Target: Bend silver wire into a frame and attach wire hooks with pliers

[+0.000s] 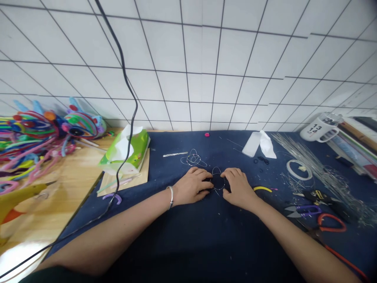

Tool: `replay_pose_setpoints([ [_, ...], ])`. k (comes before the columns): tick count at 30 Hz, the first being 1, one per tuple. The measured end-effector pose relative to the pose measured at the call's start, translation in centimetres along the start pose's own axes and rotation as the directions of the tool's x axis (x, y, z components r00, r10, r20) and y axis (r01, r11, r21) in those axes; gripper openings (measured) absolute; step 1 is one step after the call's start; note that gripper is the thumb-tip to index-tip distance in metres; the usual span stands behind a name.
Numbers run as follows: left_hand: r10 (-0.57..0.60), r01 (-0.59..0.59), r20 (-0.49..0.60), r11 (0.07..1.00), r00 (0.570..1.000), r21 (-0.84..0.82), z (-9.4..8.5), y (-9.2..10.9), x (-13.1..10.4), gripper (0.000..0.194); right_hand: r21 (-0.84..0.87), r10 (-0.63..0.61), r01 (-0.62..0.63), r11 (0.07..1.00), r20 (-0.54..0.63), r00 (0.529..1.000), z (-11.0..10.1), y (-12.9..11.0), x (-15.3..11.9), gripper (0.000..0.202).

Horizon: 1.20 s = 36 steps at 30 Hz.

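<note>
A thin wire ring (pixel 218 189) with smaller loops lies on the dark blue cloth (pixel 188 239) between my two hands. My left hand (pixel 196 184), with a silver bangle at the wrist, pinches the ring's left side between thumb and fingers. On the opposite side my right hand (pixel 238 188) holds the ring, its thumb and fingers curled at the rim. Just beyond the left hand rests another looped wire shape (pixel 193 158). Several straight wire pieces (pixel 175 154) lie behind it.
At right are wire bundles (pixel 297 151), a white spool (pixel 299 169), purple snips (pixel 306 211), red-handled pliers (pixel 331 223) and a white mug (pixel 319 127). Left stand a green tissue pack (pixel 138 143), colourful pipe cleaners (pixel 35 137) and a yellow glue gun (pixel 20 198). A black cable (pixel 123 67) hangs in front.
</note>
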<state>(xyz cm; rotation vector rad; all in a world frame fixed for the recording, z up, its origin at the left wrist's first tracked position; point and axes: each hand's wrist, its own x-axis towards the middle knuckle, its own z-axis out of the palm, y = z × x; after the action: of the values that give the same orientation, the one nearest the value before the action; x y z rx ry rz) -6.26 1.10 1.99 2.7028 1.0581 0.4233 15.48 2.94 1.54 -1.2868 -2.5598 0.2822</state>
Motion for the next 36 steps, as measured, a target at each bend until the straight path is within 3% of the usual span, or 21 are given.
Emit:
replay_pose_setpoints([
  [36, 0.041, -0.04, -0.037, 0.999, 0.998, 0.01, -0.04, -0.02, -0.08, 0.025, 0.052, 0.024, -0.023, 0.998, -0.012, 1.0, -0.17, 0.13, 0.06, 0.036],
])
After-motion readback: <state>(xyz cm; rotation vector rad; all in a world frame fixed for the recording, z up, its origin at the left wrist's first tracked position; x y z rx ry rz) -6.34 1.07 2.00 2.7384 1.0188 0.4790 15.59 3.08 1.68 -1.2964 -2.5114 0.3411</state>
